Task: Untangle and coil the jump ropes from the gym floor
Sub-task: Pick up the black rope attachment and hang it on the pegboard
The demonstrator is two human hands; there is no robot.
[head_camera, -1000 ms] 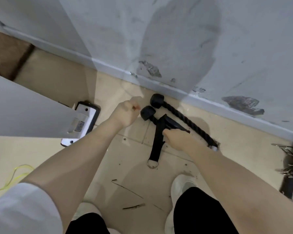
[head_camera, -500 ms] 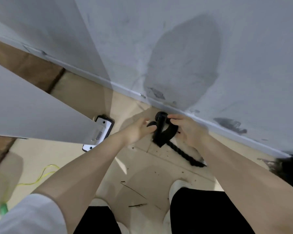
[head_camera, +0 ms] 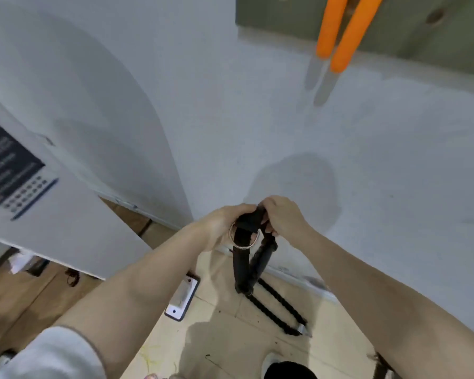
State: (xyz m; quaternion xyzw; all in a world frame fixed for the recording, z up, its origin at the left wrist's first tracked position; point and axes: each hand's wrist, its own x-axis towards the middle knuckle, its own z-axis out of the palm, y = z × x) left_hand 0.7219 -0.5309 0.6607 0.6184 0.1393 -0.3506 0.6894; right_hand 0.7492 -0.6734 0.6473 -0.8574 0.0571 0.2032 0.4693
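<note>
A black strap (head_camera: 241, 258) with a metal D-ring (head_camera: 242, 236) hangs in front of the grey wall. My left hand (head_camera: 225, 225) and my right hand (head_camera: 282, 217) are both shut on its top end, close together. Beside the strap hangs a black handle (head_camera: 263, 258). A thick black braided rope (head_camera: 277, 305) lies folded on the tiled floor below, by the wall, with a metal piece (head_camera: 303, 329) at its bend. Whether the hanging handle belongs to that rope I cannot tell.
A white door (head_camera: 52, 214) with a dark sign stands open at left. A white plate with black edge (head_camera: 182, 299) lies on the floor near it. Two orange foam tubes (head_camera: 340, 34) hang on a green board upper right. My shoe (head_camera: 271, 362) is at the bottom.
Both hands have lifted the strap and handle up off the floor to about waist height. The view has tilted upward, showing the wall and the orange tubes.
</note>
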